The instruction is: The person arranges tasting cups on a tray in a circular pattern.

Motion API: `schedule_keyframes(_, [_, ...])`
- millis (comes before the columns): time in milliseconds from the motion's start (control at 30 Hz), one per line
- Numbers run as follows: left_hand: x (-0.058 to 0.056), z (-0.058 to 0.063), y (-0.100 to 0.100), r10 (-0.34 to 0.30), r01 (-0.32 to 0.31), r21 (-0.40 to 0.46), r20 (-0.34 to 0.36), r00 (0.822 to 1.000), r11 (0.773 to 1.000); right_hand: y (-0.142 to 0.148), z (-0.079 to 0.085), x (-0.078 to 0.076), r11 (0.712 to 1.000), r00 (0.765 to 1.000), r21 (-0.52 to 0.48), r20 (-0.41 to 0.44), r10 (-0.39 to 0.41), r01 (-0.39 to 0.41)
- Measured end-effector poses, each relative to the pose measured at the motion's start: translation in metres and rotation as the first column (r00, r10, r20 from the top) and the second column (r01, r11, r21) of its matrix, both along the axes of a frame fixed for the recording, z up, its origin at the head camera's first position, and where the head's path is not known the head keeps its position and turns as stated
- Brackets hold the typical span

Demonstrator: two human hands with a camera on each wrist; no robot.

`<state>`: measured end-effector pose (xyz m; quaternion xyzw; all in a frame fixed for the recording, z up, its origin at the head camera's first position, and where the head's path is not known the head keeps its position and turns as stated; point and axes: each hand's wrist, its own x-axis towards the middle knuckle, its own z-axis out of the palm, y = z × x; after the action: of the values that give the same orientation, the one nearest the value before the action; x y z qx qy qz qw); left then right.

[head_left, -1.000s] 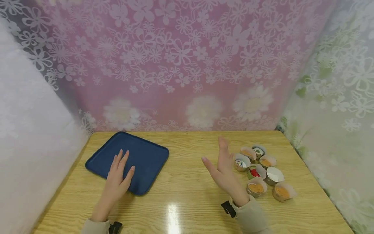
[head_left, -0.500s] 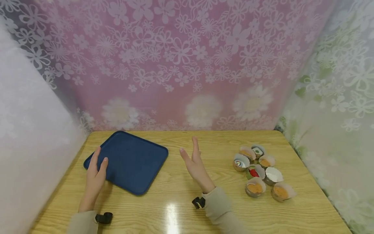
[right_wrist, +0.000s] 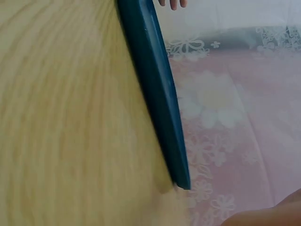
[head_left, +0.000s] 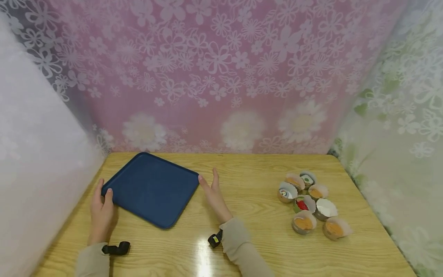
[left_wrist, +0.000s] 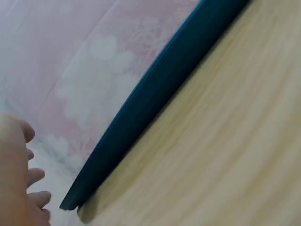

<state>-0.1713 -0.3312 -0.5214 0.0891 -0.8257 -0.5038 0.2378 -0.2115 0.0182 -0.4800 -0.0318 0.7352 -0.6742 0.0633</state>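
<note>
A dark blue tray [head_left: 154,188] lies flat on the wooden table, turned so its corners point left and right. My left hand [head_left: 101,209] is at its left corner, thumb and fingers spread to either side of that corner. In the left wrist view the fingers [left_wrist: 35,176] stand a small gap away from the tray's end [left_wrist: 77,197]. My right hand [head_left: 216,198] is beside the right corner, its thumb tip right at the rim and the other fingers extended past it. In the right wrist view only part of the right hand [right_wrist: 268,216] shows.
Several paper baking cups stand grouped at the table's right, among them an orange-filled cup [head_left: 303,222], one with something red [head_left: 302,205] and a white-lined cup [head_left: 326,209]. Floral curtains [head_left: 221,77] enclose the table's back and sides.
My left hand has moved left from over the tray to its left corner. My right hand has swung left, away from the cups, to the right corner. The tray looks unmoved.
</note>
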Motion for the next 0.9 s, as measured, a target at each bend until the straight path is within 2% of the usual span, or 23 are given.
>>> schedule_keyframes(200, [-0.005,-0.006,-0.013,0.036,-0.04,-0.079,-0.055,0.998,0.996,-0.012,-0.015,-0.002,1.0,1.0,-0.019,0.011,-0.002,0.002])
schedule_keyframes(267, [-0.006,-0.006,-0.015,0.023,-0.026,-0.099,-0.031,0.999,0.995,-0.014,-0.018,-0.002,1.0,1.0,-0.021,0.019,0.01,-0.01])
schedule_keyframes(400, [-0.007,-0.007,-0.019,-0.035,0.042,-0.14,0.054,0.998,0.989,-0.015,-0.025,-0.001,0.999,0.999,0.009,0.02,0.042,-0.042])
schedule_keyframes(500, [-0.007,-0.008,-0.02,-0.06,0.075,-0.142,0.108,0.992,0.987,-0.018,-0.033,-0.001,0.993,0.997,0.09,-0.018,0.078,-0.076])
schedule_keyframes(600, [-0.006,-0.009,-0.021,-0.054,0.075,-0.141,0.144,0.988,0.987,-0.022,-0.038,-0.001,0.972,0.99,0.207,-0.067,0.126,-0.11])
schedule_keyframes(733, [-0.005,-0.008,-0.022,-0.036,0.062,-0.146,0.174,0.984,0.987,-0.029,-0.039,0.0,0.918,0.971,0.375,-0.137,0.196,-0.132])
schedule_keyframes(800, [-0.005,-0.007,-0.022,-0.031,0.06,-0.151,0.183,0.983,0.987,-0.031,-0.039,0.0,0.894,0.963,0.431,-0.161,0.214,-0.126])
schedule_keyframes(900, [-0.005,-0.007,-0.022,-0.017,0.048,-0.16,0.193,0.981,0.986,-0.032,-0.039,0.0,0.873,0.959,0.471,-0.169,0.226,-0.123])
